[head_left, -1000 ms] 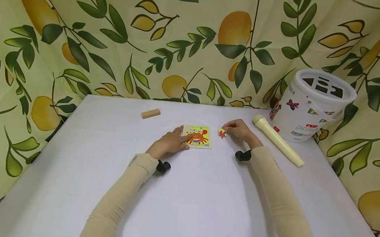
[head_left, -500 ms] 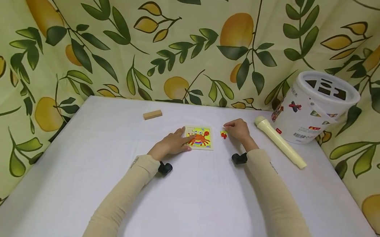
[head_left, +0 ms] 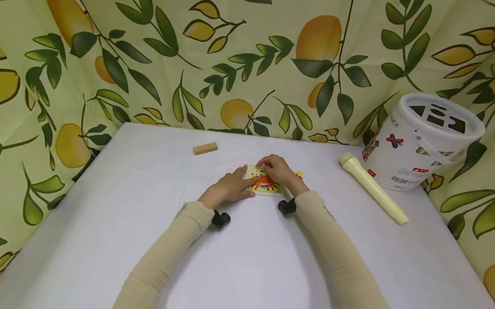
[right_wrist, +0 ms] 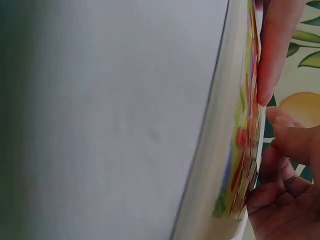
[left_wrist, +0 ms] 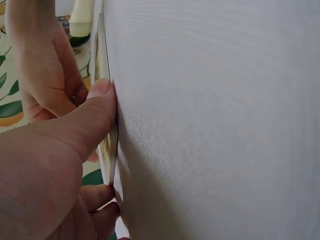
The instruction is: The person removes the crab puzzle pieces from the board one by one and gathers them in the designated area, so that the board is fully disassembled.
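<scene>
A square jigsaw puzzle (head_left: 264, 187) with a red crab on yellow lies flat on the white table. My left hand (head_left: 230, 186) grips it at the left side, thumb (left_wrist: 102, 92) at the near edge and index finger (right_wrist: 272, 55) stretched over the picture. Over its upper part, my right hand (head_left: 277, 169) bends its fingers down to the surface. In the right wrist view, thumb (right_wrist: 295, 142) and fingers come close together there; I cannot tell whether they pinch a piece. A loose yellow and red puzzle piece (head_left: 299, 174) shows just beyond the right wrist.
A small wooden block (head_left: 205, 148) lies at the back left of the puzzle. To the right are a cream stick with a rounded head (head_left: 373, 188) and a white bucket (head_left: 426, 146) with a slotted lid. A patterned curtain (head_left: 253, 55) stands behind the table.
My right hand has left the loose piece and moved left onto the puzzle's upper part. The left hand keeps its place on the puzzle. The head view has shifted slightly.
</scene>
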`<action>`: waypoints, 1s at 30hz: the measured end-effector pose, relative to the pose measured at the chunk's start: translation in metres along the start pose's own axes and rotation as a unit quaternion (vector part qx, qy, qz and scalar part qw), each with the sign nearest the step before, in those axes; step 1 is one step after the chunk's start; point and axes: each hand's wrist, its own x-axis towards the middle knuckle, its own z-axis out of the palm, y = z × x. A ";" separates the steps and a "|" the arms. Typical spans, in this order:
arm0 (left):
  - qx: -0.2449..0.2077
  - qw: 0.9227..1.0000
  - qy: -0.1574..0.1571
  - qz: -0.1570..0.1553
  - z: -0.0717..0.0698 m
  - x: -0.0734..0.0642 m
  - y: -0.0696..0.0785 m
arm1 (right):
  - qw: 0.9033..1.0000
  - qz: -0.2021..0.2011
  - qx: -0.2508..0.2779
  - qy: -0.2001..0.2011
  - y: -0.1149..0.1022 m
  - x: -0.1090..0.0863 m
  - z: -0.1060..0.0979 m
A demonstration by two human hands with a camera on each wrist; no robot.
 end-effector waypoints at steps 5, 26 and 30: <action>0.020 1.000 0.002 0.002 -0.001 0.002 0.000 | 1.000 -0.009 -0.011 -0.011 -0.002 0.000 0.002; 0.009 1.000 0.000 -0.001 -0.001 0.002 0.001 | 0.999 -0.038 -0.031 0.021 0.002 -0.004 -0.002; 0.003 1.000 -0.004 -0.006 -0.002 0.001 0.002 | 1.000 -0.007 0.013 0.025 0.003 -0.004 -0.006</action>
